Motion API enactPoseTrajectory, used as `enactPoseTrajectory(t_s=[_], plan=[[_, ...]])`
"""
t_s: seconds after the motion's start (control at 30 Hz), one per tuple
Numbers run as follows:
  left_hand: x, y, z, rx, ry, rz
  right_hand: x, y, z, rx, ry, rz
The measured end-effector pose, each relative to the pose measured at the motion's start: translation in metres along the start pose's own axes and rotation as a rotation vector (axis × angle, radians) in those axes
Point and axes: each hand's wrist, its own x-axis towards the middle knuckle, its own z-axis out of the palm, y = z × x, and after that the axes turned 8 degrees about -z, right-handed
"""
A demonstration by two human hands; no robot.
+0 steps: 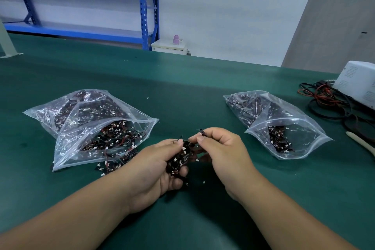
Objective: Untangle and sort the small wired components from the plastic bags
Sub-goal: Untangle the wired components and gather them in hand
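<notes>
Holding steady over the green bench mat: left hand is curled round a clump of wired components, black bodies with red/black leads and white connectors, palm turned toward the right. Right hand sits just beside it, thumb and forefinger pinching a single component at the top of the clump; can't tell if it's free of the tangle. Left of the hands: open zip bag, mouth facing them, full of the same parts, lying partly on top of a second bag behind it. Loose components spill from the mouth onto the mat, near the left wrist. Right of the hands: another open bag, fewer parts inside, overlapping a fourth bag behind it. Far right: white instrument box with a pile of red and black cables in front of it, and a pale stick-like tool at the frame edge. Background: blue steel shelving, small pink bottle on a white cabinet.
</notes>
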Motion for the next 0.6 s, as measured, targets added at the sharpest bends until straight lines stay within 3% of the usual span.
enactPoseTrajectory(t_s=[0.23,0.6], plan=[[0.0,0.003,-0.002,-0.101,0.001,-0.025,0.008,0.002,-0.007,0.015,0.135,0.125],[-0.002,0.007,-0.005,-0.13,-0.011,-0.048,0.012,0.007,-0.015,0.163,0.132,0.228]])
